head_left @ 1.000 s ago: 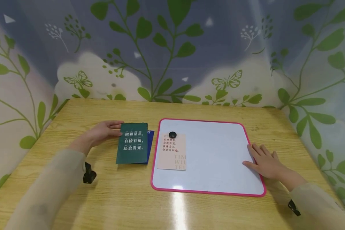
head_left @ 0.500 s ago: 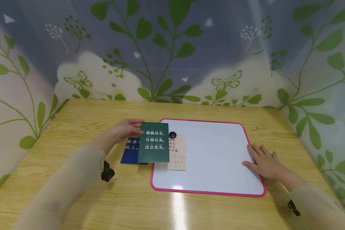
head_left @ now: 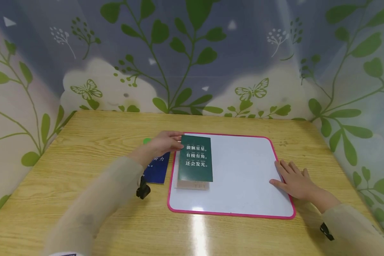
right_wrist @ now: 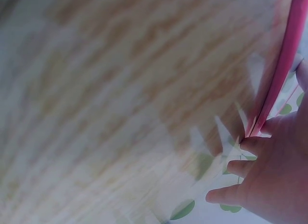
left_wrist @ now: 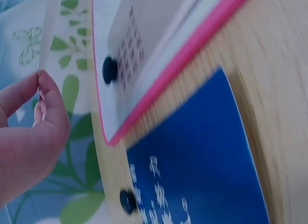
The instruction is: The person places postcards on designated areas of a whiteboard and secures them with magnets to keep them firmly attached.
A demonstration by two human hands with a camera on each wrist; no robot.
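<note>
One green card (head_left: 196,158), centre of the frame, pinched at its left edge by the left hand (head_left: 162,144), over a whiteboard (head_left: 243,170) and pale card (head_left: 193,185), one blue card (head_left: 158,170) left of centre, right hand (head_left: 297,180) spread out, resting on the whiteboard's right edge.

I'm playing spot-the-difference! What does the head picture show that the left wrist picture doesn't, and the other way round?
Only the head view: the right grip resting on the whiteboard edge, a small green round shape near the left grip, and white writing on the green card.
Only the left wrist view: a round black knob on the cream card, and another at the edge of the blue card.
Both: the left grip pinching the green card, the cream and blue cards, the pink-rimmed whiteboard, wooden table and leafy wall.
</note>
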